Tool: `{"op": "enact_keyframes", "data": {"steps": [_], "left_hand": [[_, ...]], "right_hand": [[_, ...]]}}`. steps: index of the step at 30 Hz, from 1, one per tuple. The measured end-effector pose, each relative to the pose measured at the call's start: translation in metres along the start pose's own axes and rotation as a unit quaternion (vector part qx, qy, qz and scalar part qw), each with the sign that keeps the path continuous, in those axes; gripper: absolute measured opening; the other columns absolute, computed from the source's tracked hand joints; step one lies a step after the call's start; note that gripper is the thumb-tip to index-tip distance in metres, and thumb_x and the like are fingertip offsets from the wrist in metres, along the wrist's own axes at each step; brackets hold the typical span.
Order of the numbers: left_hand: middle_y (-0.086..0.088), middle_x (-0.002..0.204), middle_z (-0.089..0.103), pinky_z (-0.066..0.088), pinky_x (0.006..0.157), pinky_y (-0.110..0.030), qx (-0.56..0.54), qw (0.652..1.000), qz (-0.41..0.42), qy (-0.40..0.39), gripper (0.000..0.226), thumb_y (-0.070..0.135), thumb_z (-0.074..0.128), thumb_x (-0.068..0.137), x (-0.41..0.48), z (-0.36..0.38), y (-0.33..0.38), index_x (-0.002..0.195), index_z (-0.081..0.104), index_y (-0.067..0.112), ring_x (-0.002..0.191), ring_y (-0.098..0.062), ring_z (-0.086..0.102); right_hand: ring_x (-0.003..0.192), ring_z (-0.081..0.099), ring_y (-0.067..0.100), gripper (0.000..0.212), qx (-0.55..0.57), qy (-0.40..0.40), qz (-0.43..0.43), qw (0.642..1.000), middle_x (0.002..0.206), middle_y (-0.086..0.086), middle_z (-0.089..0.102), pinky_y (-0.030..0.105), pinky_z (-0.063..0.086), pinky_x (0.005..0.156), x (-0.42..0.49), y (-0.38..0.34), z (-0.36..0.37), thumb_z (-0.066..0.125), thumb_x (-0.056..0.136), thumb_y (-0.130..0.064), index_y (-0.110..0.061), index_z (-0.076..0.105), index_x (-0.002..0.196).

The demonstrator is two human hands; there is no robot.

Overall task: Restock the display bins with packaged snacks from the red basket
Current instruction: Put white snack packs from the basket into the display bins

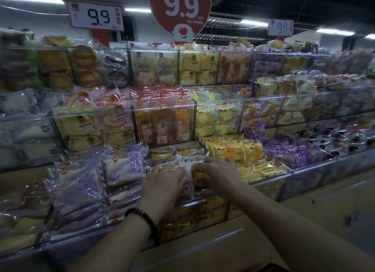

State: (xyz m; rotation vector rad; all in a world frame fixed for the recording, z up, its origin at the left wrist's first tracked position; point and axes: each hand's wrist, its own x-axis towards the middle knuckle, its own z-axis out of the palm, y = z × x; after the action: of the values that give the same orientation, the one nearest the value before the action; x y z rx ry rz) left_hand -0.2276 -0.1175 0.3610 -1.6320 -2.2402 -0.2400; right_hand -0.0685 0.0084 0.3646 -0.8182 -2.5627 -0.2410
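Forearms [121, 241] met at twelve o'clock, left hand [164, 182] and right hand [215, 170] both gripping a yellow cake packet [199, 178] — best seated upright, label forward.

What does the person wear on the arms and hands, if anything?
The left forearm and the right forearm are bare, with no sleeves in view. The left hand and the right hand wear no gloves. On the left wrist sits a dark beaded bracelet with one reddish-brown bead. The right wrist carries nothing.
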Motion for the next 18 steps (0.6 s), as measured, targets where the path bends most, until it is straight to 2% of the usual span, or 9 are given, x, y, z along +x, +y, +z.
{"op": "enact_keyframes", "data": {"steps": [2, 5, 9, 14, 18], "left_hand": [[-0.002, 0.128, 0.062, 0.047, 0.099, -0.043, 0.004, 1.000, -0.024, -0.017, 0.034, 0.057, 0.031, 0.109, 0.004, -0.004, 0.008, 0.124, 0.055, 0.038, 0.121, -0.031, 0.056], [-0.006, 0.131, 0.063, 0.046, 0.103, -0.048, 0.008, 0.999, -0.044, -0.019, 0.038, 0.051, 0.026, 0.111, 0.009, -0.002, 0.014, 0.133, 0.051, 0.034, 0.124, -0.035, 0.056], [-0.005, 0.139, 0.063, 0.032, 0.113, -0.058, -0.011, 0.998, -0.062, -0.012, 0.047, 0.049, 0.024, 0.111, 0.018, 0.004, 0.010, 0.156, 0.031, 0.038, 0.133, -0.037, 0.053], [-0.007, 0.135, 0.061, 0.032, 0.106, -0.058, 0.030, 0.998, -0.049, 0.002, 0.043, 0.053, 0.024, 0.109, 0.008, 0.016, 0.014, 0.149, 0.031, 0.036, 0.127, -0.035, 0.054], [-0.006, 0.133, 0.058, 0.035, 0.106, -0.057, 0.005, 0.999, -0.050, 0.000, 0.046, 0.059, 0.019, 0.107, 0.008, 0.018, 0.011, 0.146, 0.031, 0.038, 0.124, -0.032, 0.052]], "right_hand": [[0.135, 0.052, 0.019, 0.052, -0.007, -0.012, -0.004, 1.000, 0.144, -0.009, 0.057, 0.055, 0.042, 0.108, 0.006, 0.003, -0.005, 0.067, 0.097, -0.038, -0.045, 0.048, 0.145], [0.139, 0.047, 0.021, 0.051, -0.032, -0.016, -0.019, 0.999, 0.145, -0.008, 0.058, 0.056, 0.042, 0.107, 0.011, 0.006, -0.006, 0.068, 0.097, -0.038, -0.044, 0.051, 0.144], [0.140, 0.048, 0.020, 0.049, -0.052, -0.016, -0.038, 0.998, 0.140, -0.009, 0.060, 0.057, 0.039, 0.108, 0.010, 0.005, 0.007, 0.070, 0.095, -0.034, -0.047, 0.054, 0.140], [0.137, 0.052, 0.019, 0.055, -0.063, -0.021, -0.064, 0.996, 0.137, -0.010, 0.064, 0.055, 0.041, 0.107, 0.007, 0.006, 0.015, 0.071, 0.095, -0.034, -0.047, 0.047, 0.143], [0.138, 0.052, 0.023, 0.068, -0.013, -0.066, -0.034, 0.997, 0.148, -0.002, 0.058, 0.049, 0.041, 0.112, 0.002, 0.010, 0.008, 0.066, 0.098, -0.028, -0.039, 0.033, 0.156]]}}
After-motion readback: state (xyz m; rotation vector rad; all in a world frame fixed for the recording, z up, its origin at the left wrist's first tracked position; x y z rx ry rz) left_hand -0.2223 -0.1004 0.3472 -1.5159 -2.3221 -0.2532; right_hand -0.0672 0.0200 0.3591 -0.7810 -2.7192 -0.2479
